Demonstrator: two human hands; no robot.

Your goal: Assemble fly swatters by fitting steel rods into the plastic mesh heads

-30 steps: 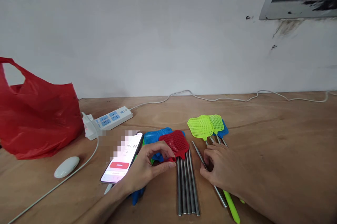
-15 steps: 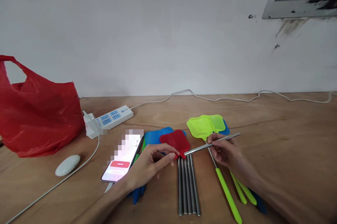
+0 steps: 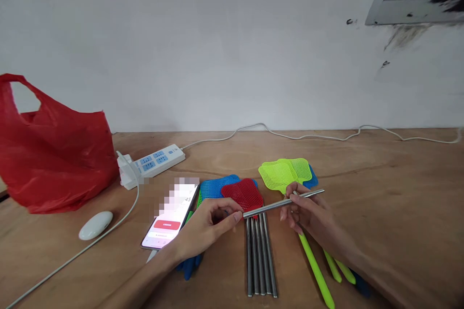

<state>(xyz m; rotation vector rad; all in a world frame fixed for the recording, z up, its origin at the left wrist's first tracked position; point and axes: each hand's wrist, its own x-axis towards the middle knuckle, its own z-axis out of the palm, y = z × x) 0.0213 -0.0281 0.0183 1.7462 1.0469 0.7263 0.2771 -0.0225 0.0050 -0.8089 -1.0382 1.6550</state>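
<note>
My right hand (image 3: 308, 214) pinches a thin metal rod (image 3: 286, 201) and holds it level above the table, its left end pointing at the neck of the red swatter head (image 3: 242, 195). My left hand (image 3: 206, 229) is closed on the base of that red head. Several bare metal rods (image 3: 260, 256) lie side by side below the red head. Blue swatter heads (image 3: 213, 186) lie under it. Assembled yellow-green swatters (image 3: 284, 173) with green handles (image 3: 317, 275) lie to the right, partly under my right hand.
A lit phone (image 3: 170, 217) lies left of my left hand. A white mouse (image 3: 95, 225), a power strip (image 3: 150, 163) with its cable, and a red plastic bag (image 3: 50, 154) stand at the left on the wooden table (image 3: 398, 193). A white wall rises behind.
My right hand lifted one metal rod off the table and turned it level, then brought its left end closer to the red head held by my left hand.
</note>
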